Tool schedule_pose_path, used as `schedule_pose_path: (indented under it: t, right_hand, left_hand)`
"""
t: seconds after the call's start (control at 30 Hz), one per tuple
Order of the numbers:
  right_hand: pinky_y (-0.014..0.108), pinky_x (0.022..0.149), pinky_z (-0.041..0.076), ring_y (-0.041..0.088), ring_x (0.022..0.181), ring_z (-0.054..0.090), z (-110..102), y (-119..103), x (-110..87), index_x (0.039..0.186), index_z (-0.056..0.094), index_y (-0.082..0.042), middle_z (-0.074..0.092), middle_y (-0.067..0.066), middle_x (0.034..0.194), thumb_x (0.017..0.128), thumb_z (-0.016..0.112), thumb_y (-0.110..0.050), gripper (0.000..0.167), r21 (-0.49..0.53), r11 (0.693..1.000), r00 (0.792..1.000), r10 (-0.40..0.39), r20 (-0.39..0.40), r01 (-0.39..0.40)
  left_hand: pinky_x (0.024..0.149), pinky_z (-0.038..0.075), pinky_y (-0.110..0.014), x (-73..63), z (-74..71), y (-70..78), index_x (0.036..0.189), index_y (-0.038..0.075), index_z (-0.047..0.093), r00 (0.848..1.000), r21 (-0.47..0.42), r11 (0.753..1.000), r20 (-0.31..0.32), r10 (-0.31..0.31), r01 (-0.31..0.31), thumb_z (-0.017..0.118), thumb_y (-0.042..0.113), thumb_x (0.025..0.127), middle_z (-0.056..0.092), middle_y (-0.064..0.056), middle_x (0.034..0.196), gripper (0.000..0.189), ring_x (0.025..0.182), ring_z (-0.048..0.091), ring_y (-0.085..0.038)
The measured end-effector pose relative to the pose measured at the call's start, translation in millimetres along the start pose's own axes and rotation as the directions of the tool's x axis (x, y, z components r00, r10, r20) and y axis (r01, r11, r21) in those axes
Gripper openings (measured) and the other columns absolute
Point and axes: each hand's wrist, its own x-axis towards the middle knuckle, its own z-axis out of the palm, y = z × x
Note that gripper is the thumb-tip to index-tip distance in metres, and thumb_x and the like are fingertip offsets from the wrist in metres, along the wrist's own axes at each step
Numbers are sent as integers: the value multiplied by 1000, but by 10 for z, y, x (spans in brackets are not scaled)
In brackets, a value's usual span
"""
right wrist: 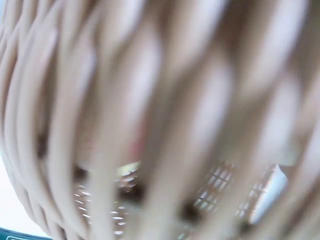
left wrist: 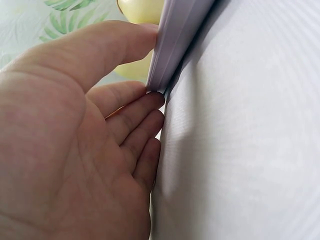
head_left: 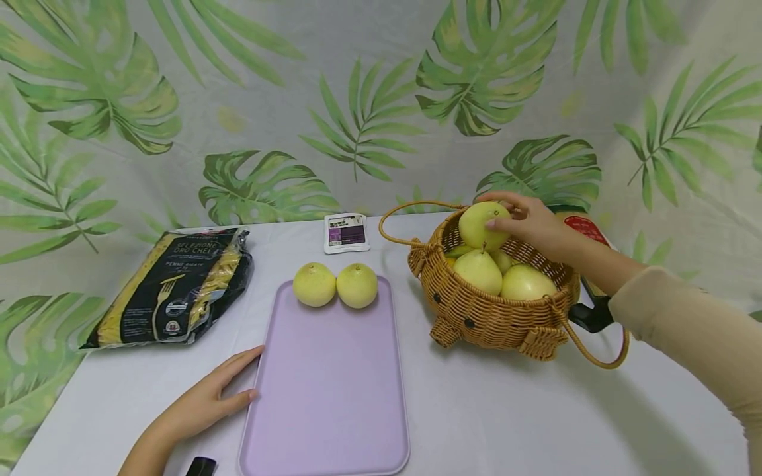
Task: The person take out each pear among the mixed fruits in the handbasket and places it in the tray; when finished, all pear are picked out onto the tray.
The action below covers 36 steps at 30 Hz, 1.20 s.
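Observation:
My right hand [head_left: 526,221] grips a yellow-green pear [head_left: 481,225] at the back of the wicker basket [head_left: 494,324], level with its rim. Below it in the basket lie more pears, among them a pear with a stem [head_left: 478,271] and a paler one [head_left: 528,283]. The right wrist view is filled by blurred basket weave [right wrist: 195,100]; the hand is hidden there. Two pears [head_left: 314,285] sit side by side at the far end of the lilac tray [head_left: 327,390]. My left hand [head_left: 205,400] touches the tray's left edge with its fingertips, fingers fairly straight [left wrist: 75,135].
A bag of penne pasta [head_left: 172,287] lies left of the tray. Behind the tray is a small white and purple packet [head_left: 347,233]. A package with a red label [head_left: 586,228] is partly hidden behind the basket. The basket's handles [head_left: 604,363] stick out sideways.

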Motion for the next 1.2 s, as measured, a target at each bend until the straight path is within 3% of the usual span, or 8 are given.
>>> schedule_pose_path:
  t: [0.13, 0.23, 0.33, 0.43, 0.6, 0.8, 1.03, 1.2]
  right_hand:
    - [31, 73, 46, 19, 103, 47, -54, -85, -58, 131, 46, -23, 38, 1, 130, 90, 55, -23, 42, 24, 999, 999, -37, -31, 38]
    - [26, 72, 48, 18, 101, 51, -78, -192, -129, 130, 47, -20, 40, 4, 128, 92, 53, -17, 39, 135, 986, 995, -98, -25, 101]
    - [24, 74, 49, 18, 101, 50, -71, -333, -201, 129, 48, -15, 39, 8, 126, 92, 50, -9, 38, 297, 937, 982, -186, -15, 182]
    - [25, 76, 48, 20, 103, 47, -26, -482, -268, 128, 50, -11, 37, 11, 126, 91, 45, -1, 38, 425, 870, 962, -274, -6, 251]
    - [28, 78, 47, 23, 102, 47, 157, -699, -378, 124, 51, -12, 37, 15, 126, 88, 41, 3, 41, 471, 834, 945, -326, -2, 289]
    - [30, 78, 48, 25, 103, 45, 573, -767, -476, 120, 52, -16, 40, 14, 124, 86, 44, 2, 40, 466, 846, 947, -319, 48, 261]
    - [35, 87, 43, 23, 118, 37, 1177, -673, -477, 122, 51, -13, 40, 7, 131, 83, 58, -7, 40, 459, 876, 972, -216, 95, 150]
    - [35, 84, 45, 25, 110, 47, 1587, -582, -382, 125, 50, -9, 44, 3, 129, 82, 64, -12, 45, 421, 902, 977, -167, 132, 97]
  left_hand:
    - [98, 22, -55, -2, 2, 0, 140, 24, 32, 1000, 5, 1000, 0, -1, 1, 61, 34, 84, 34, -6, 140, 63, 127, 25, -31]
    - [100, 24, -46, -6, 7, -10, 140, 25, 33, 1000, 23, 1000, -2, -1, 1, 61, 34, 84, 34, -5, 140, 63, 128, 26, -26]
    - [99, 24, -45, -7, 9, -15, 140, 26, 32, 1000, 33, 999, -2, -1, 1, 61, 34, 84, 34, -4, 140, 63, 128, 26, -25]
    - [97, 23, -54, -3, 7, -17, 140, 25, 32, 1000, 14, 1000, 5, -1, 0, 61, 34, 85, 33, -5, 140, 63, 127, 26, -30]
    - [98, 23, -52, -6, 10, -14, 140, 26, 32, 1000, 22, 1000, 5, -7, 7, 61, 35, 85, 34, -4, 140, 63, 127, 26, -27]
    - [100, 23, -36, -12, 15, -9, 140, 26, 32, 1000, 38, 999, -3, -8, 9, 61, 34, 85, 34, -3, 140, 63, 128, 24, -13]
    - [97, 17, -15, -2, 21, 0, 140, 25, 32, 1000, 18, 1000, 4, -6, 6, 61, 34, 85, 33, -3, 140, 63, 128, 23, -11]
    - [94, 15, -10, -5, 10, 10, 140, 25, 32, 1000, 17, 1000, -6, -1, 2, 61, 33, 85, 34, -4, 140, 63, 127, 23, -10]
